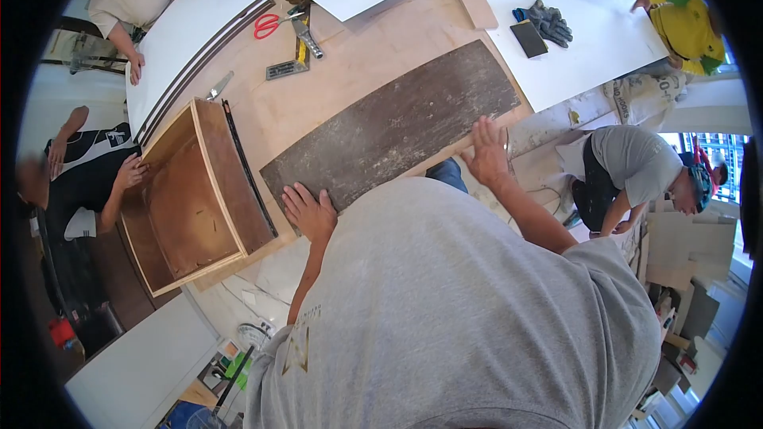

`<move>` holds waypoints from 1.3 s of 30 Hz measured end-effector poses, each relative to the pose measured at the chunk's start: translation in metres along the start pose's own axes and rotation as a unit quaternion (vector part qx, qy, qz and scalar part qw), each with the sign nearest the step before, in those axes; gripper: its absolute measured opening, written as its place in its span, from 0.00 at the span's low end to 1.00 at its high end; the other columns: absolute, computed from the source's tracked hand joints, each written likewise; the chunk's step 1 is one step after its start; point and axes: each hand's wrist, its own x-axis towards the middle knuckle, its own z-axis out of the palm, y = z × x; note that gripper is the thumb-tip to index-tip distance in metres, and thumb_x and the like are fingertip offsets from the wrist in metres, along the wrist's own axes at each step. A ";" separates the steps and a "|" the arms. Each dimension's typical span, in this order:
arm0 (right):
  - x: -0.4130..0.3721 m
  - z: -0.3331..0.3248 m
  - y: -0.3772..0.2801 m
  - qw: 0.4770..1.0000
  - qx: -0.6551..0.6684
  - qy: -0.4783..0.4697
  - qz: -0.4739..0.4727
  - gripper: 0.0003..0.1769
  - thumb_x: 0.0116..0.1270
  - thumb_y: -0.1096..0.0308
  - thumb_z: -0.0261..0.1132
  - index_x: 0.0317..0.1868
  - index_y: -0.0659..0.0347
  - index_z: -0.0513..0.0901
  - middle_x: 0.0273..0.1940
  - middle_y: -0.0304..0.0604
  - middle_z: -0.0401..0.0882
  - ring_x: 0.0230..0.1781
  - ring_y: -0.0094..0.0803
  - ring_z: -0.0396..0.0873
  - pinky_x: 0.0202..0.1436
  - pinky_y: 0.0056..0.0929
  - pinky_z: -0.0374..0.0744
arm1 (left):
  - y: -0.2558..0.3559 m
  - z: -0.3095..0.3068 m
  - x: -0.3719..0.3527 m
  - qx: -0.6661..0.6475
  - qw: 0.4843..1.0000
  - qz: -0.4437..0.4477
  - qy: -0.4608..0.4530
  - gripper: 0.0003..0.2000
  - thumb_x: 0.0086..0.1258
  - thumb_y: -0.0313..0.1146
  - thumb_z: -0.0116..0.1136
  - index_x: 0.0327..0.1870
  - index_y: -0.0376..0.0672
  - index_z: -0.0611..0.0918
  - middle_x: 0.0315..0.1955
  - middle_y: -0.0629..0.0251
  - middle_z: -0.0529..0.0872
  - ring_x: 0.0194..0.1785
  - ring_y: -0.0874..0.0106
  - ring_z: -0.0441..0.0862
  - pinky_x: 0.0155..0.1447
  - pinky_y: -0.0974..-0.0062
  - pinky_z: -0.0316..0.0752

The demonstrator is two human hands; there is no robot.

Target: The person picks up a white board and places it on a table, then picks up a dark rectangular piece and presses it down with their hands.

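A long dark brown board with pale scuffs lies flat along the near edge of the wooden worktable. On its left near corner rests my left hand, palm down with the fingers spread. My right hand touches the near edge of the board toward its right end, fingers stretched out. Neither hand is wrapped round anything. Left of the board stands an open wooden drawer box.
Red scissors, a square and a utility knife lie beyond the board. White panels hold gloves and a dark block. People are at the left, a person in grey bends at the right, another wears yellow.
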 end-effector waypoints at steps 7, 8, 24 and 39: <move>-0.017 0.009 -0.034 0.982 0.102 0.029 -0.156 0.47 0.75 0.40 0.57 0.79 0.70 0.60 0.83 0.58 0.50 0.86 0.49 0.43 0.86 0.54 0.44 | 0.003 -0.003 -0.001 0.005 1.000 0.008 0.011 0.39 0.80 0.53 0.46 0.81 0.31 0.56 0.82 0.39 0.50 0.85 0.44 0.45 0.82 0.42 0.42; -0.016 0.009 -0.035 0.978 0.103 0.026 -0.179 0.46 0.75 0.40 0.58 0.79 0.70 0.61 0.83 0.58 0.50 0.86 0.49 0.43 0.86 0.54 0.44 | 0.003 -0.004 -0.002 0.004 1.000 0.008 0.009 0.39 0.81 0.53 0.46 0.81 0.32 0.56 0.82 0.39 0.50 0.85 0.44 0.45 0.82 0.42 0.42; 0.033 -0.005 -0.067 0.950 0.081 0.052 -0.298 0.45 0.77 0.40 0.54 0.82 0.62 0.57 0.85 0.50 0.48 0.86 0.46 0.44 0.85 0.56 0.47 | -0.004 0.007 -0.001 0.020 0.999 0.009 0.031 0.38 0.80 0.53 0.48 0.81 0.33 0.58 0.81 0.37 0.52 0.84 0.42 0.48 0.82 0.41 0.45; 0.062 0.004 -0.045 0.974 0.134 0.123 -0.134 0.47 0.76 0.41 0.56 0.81 0.67 0.55 0.84 0.57 0.48 0.85 0.52 0.46 0.84 0.59 0.47 | 0.005 -0.010 0.000 -0.004 1.000 -0.010 -0.003 0.38 0.79 0.52 0.49 0.80 0.32 0.59 0.82 0.38 0.51 0.84 0.43 0.46 0.83 0.43 0.43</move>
